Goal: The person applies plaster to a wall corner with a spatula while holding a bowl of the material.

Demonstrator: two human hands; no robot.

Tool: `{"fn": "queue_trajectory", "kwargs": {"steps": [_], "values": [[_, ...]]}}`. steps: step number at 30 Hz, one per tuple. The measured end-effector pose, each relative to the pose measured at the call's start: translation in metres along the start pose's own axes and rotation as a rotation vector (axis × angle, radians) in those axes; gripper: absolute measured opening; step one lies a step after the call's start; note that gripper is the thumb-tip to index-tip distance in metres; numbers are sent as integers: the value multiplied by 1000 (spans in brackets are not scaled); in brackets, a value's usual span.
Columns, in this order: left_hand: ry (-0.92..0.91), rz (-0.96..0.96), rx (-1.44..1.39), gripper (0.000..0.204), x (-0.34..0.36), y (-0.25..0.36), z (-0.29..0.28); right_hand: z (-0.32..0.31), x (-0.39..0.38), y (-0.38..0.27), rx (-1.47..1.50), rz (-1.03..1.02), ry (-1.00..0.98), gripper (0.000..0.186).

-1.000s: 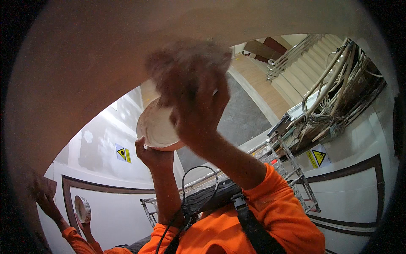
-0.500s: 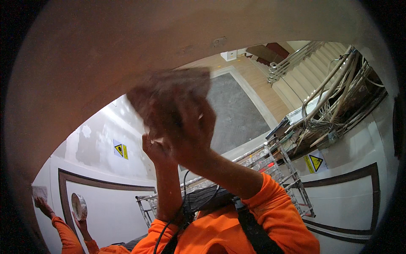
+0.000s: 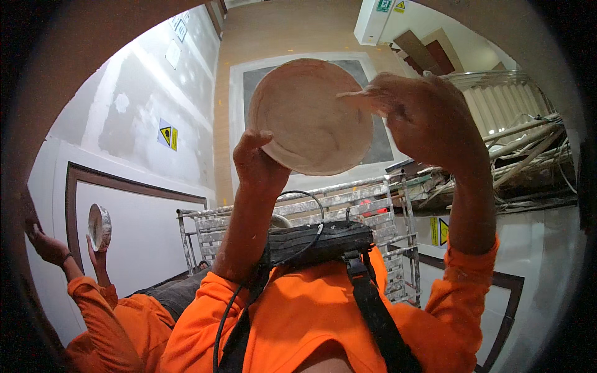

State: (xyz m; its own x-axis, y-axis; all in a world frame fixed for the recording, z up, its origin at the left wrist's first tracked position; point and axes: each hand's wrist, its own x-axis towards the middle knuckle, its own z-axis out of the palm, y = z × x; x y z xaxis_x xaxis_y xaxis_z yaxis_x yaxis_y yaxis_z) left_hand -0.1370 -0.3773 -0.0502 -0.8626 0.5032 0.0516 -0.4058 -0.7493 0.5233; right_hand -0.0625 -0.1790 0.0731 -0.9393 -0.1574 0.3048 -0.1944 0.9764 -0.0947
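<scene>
My left hand [image 3: 261, 161] grips a round shallow bowl [image 3: 311, 118] from below left, its thumb over the rim. The bowl is tipped so that its inside faces me, and a smooth pinkish-beige paste coats it. At the bowl's right rim, my right hand [image 3: 423, 118] is closed on a thin flat scraper [image 3: 357, 94], seen nearly edge-on. Its tip overlaps the bowl's inside; whether it touches the paste I cannot tell. Most of the scraper is hidden by the fingers.
A co-worker in orange [image 3: 134, 329] at the left holds a similar bowl [image 3: 99, 227] and raises the other hand to a surface. Below me stands a paint-spattered metal scaffold [image 3: 298, 211]. Bundled cables [image 3: 528, 149] hang at the right. A curved surface [image 3: 472, 15] arches overhead.
My hands have come down from the overhead surface and moved apart. The bowl now shows its inside, with the scraper at its right rim. My view has tipped away from the overhead surface.
</scene>
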Motion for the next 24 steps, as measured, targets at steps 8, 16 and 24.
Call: {"fn": "queue_trajectory", "kwargs": {"steps": [8,16,24], "values": [[-31,-37,121,62,4,-16,0,45,32,-18,-315,-94,-632,18],[83,-175,47,49,9,-33,-8,93,58,38,665,-259,-888,27],[112,-84,-99,57,8,5,20,23,2,44,1335,83,-191,45]]}}
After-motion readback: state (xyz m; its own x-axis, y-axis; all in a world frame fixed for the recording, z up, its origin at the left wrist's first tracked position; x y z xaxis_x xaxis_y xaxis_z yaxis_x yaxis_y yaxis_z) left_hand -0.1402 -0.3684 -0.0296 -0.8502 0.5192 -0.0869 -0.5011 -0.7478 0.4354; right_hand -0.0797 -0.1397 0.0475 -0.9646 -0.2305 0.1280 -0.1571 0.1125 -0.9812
